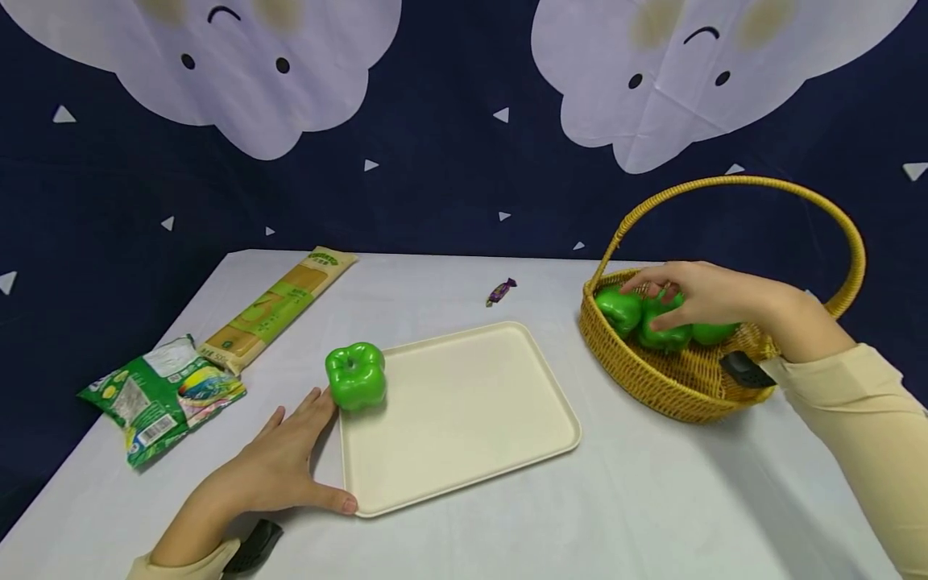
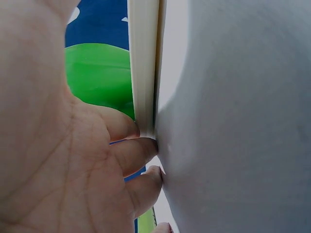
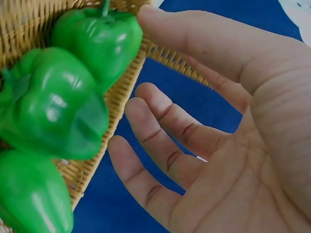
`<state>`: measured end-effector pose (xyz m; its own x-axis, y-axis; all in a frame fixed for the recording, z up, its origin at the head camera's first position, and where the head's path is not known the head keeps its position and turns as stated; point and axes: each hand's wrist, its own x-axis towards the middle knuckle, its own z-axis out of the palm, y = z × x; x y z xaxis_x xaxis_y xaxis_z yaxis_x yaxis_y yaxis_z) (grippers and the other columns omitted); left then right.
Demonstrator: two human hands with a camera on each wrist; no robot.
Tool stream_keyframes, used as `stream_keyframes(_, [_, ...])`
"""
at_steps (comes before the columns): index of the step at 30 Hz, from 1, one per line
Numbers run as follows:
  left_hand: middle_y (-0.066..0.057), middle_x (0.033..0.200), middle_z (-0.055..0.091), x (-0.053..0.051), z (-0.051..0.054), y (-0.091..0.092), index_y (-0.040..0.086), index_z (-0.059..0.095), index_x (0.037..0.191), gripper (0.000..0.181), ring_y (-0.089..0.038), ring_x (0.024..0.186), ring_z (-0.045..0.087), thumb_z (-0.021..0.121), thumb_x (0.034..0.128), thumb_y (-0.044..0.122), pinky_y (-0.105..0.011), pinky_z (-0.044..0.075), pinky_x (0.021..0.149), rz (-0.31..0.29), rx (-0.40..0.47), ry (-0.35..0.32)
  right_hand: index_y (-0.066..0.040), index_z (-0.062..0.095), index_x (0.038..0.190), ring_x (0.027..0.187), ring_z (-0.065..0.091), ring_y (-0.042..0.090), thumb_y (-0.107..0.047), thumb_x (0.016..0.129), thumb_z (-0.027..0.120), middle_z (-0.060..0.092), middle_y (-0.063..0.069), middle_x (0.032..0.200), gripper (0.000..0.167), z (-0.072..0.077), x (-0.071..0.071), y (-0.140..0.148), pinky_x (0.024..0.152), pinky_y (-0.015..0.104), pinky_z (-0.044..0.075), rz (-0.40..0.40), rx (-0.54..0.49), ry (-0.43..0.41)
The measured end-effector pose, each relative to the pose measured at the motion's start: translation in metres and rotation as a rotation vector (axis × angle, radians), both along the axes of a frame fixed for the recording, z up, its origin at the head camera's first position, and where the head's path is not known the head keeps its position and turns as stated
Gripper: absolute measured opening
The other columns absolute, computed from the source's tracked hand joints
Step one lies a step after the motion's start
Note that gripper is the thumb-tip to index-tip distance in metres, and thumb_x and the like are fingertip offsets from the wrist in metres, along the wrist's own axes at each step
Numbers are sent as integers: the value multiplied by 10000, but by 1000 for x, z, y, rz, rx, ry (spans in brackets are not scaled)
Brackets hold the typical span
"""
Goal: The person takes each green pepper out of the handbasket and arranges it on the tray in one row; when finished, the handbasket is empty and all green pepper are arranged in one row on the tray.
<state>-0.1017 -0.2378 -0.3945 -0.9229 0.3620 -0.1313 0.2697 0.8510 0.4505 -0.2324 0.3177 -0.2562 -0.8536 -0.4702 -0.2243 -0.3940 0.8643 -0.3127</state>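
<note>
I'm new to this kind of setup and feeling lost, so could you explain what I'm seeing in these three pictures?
There's no machine here, just a person's two bare hands. The wide picture looks forward and down from the person's head; the two close-ups look from the left and right wrists.

On the white table lies a cream tray, with one green pepper at its far left corner. To the left are a green bag and a long yellow pack; beyond the tray lies a small wrapped candy. On the right, a wicker basket holds three more green peppers.

The left hand rests against the tray's left edge. The right hand reaches over the basket, fingers apart; it doesn't appear to grip anything.
</note>
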Motion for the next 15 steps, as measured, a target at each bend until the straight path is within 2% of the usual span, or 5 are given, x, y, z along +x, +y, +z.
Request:
stream_keyframes(3, [-294,1747,242,0,0,-1,-65,226,1676,1628,-562,1617,202,866,516,881,-868,124,1198,-2,6,2,-159,646,1456,1178,704,350,-187,901,880,668,154,1316,603,-1,-1,6,953,555,606,-5,11,-3])
stream_keyframes(8, [-301,1747,235,1,1,0,-70,221,1675,1607,-570,1614,199,900,533,836,-869,121,1198,-7,-1,-1,-152,668,1443,1188,685,440,-76,846,899,534,309,1385,644,-2,0,16,859,502,640,-41,10,-14])
stream_keyframes(15, [-308,1744,232,2,1,0,-78,216,1673,1600,-578,1608,204,917,539,808,-870,130,1194,-12,-10,4,-145,675,1436,1254,601,545,43,799,860,420,348,1422,689,-10,2,24,842,480,627,-67,-3,-36])
